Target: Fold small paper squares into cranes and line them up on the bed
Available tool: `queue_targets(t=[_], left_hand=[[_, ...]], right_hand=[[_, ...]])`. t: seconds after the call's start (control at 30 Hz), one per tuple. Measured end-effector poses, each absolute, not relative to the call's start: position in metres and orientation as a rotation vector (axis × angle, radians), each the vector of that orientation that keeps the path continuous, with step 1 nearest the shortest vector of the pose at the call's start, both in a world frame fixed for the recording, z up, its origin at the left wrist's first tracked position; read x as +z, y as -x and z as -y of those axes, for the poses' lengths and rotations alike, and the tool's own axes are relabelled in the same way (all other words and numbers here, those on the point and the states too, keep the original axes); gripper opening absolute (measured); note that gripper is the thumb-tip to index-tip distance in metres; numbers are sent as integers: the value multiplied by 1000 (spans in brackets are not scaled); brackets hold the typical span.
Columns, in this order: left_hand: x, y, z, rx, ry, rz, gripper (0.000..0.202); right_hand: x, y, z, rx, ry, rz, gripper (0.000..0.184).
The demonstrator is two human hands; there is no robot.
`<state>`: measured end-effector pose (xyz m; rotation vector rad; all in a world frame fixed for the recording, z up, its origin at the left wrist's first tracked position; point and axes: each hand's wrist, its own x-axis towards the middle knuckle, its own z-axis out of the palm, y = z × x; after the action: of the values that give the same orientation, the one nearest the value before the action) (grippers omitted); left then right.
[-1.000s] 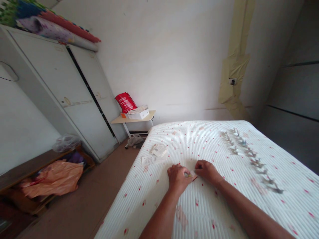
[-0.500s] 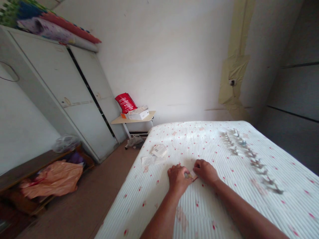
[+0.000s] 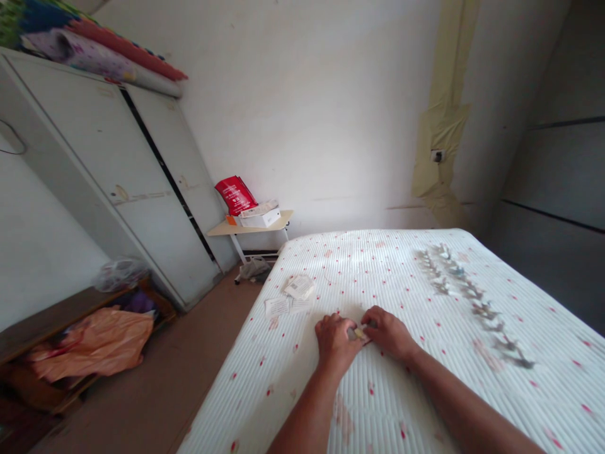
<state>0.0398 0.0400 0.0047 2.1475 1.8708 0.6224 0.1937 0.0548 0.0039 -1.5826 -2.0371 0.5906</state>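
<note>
On the bed's ribbed white cover, both my hands work close together at a small piece of paper (image 3: pixel 363 336), pale with a reddish lower edge. My left hand (image 3: pixel 335 337) has its thumb and fingers closed on the paper's left side. From the right, my right hand (image 3: pixel 388 329) pinches the other side with curled fingers. Most of the paper is hidden by the fingers, so its folds cannot be made out. Past my left hand lies a loose stack of printed paper pieces (image 3: pixel 299 287). To the right stand rows of small folded paper figures (image 3: pixel 483 309), bird-like and blurred.
The bed (image 3: pixel 378 403) has a white cover with red dots. Behind it a small side table (image 3: pixel 220 229) carries a red bag (image 3: pixel 235 195) and a white box (image 3: pixel 261 217). A grey cabinet (image 3: pixel 89 139) and a low wooden shelf (image 3: pixel 51 309) stand at left.
My fingers have shifted slightly on the paper, and the right hand has moved a little left. A yellowish patch between the fingertips shows more clearly now. The whole view has drifted slightly.
</note>
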Motion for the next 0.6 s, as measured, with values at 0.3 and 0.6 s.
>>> queue_targets(t=[0.3, 0.6], left_hand=[[-1, -39, -45, 988, -2143, -1722, 8], [-2, -38, -35, 777, -2614, -1415, 15]], right_hand=[[3, -195, -54, 786, 1231, 1816, 9], [6, -215, -31, 501, 1130, 2286, 20]])
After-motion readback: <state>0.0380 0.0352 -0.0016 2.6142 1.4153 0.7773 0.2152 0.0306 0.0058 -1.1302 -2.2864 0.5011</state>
